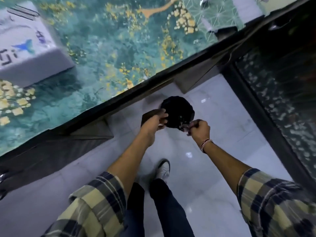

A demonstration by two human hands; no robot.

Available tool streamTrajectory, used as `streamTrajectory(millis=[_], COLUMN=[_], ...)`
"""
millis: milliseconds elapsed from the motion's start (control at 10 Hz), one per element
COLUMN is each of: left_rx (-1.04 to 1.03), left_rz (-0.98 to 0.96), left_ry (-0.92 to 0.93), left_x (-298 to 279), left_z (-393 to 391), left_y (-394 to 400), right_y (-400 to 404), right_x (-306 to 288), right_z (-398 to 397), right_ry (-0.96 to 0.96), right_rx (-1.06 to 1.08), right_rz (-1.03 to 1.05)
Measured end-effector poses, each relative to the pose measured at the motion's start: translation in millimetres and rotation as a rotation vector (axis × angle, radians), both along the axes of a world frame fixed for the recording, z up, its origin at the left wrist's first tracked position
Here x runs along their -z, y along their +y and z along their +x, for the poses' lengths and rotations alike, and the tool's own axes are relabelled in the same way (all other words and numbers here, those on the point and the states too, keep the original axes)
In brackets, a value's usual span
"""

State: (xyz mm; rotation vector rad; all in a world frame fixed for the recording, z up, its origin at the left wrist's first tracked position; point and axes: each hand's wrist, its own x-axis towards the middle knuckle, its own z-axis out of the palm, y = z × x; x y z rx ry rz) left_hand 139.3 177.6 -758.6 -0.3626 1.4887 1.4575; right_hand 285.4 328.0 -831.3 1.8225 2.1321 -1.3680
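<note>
A round black object [177,110], dark and crinkled like a bag or cloth bundle, hangs in front of me above the white floor. My left hand [156,121] holds its left side, fingers curled against it, with a dark flat piece under the palm. My right hand [199,128] pinches a small part at the object's lower right edge; what that part is stays too blurred to tell. A red thread band circles my right wrist.
A bed with a teal and yellow patterned cover [106,48] and a dark frame [153,82] runs diagonally ahead. A white box [29,53] lies on it at left. A dark patterned panel [282,93] stands at right. My shoe [164,169] is on the glossy white tiles [213,159].
</note>
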Motion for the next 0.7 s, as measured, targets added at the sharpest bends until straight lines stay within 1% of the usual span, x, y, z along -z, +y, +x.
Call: streamTrajectory(millis=[100, 200, 300, 400, 500, 600, 700], left_rx=[0.015, 0.041, 0.05, 0.058, 0.068, 0.081, 0.084], left_rz=[0.047, 0.105, 0.126, 0.144, 0.1, 0.081, 0.099], left_ry=[0.018, 0.031, 0.005, -0.017, -0.011, -0.02, -0.026], left_x=[49.6, 93.6, 128.8, 150.0, 155.1, 139.7, 115.8], left_z=[-5.9, -8.1, -7.5, -3.2, -0.1, 0.0, 2.2], left_y=[15.6, 25.3, 28.4, 22.4, 14.7, 9.5, 9.3], right_y=[13.5, 31.4, 47.5, 60.9, 71.8, 64.9, 56.0], right_x=[79.0, 142.6, 187.6, 224.8, 247.9, 200.0, 149.3], right_z=[-13.9, -18.9, -31.8, -36.9, -22.6, -21.4, -20.5], right_ry=[-0.062, -0.02, 0.073, 0.148, -0.094, -0.176, -0.179], right_rx=[0.047, 0.078, 0.062, 0.036, -0.083, -0.083, -0.05], right_rz=[0.039, 0.028, -0.086, -0.394, -0.316, -0.263, -0.3])
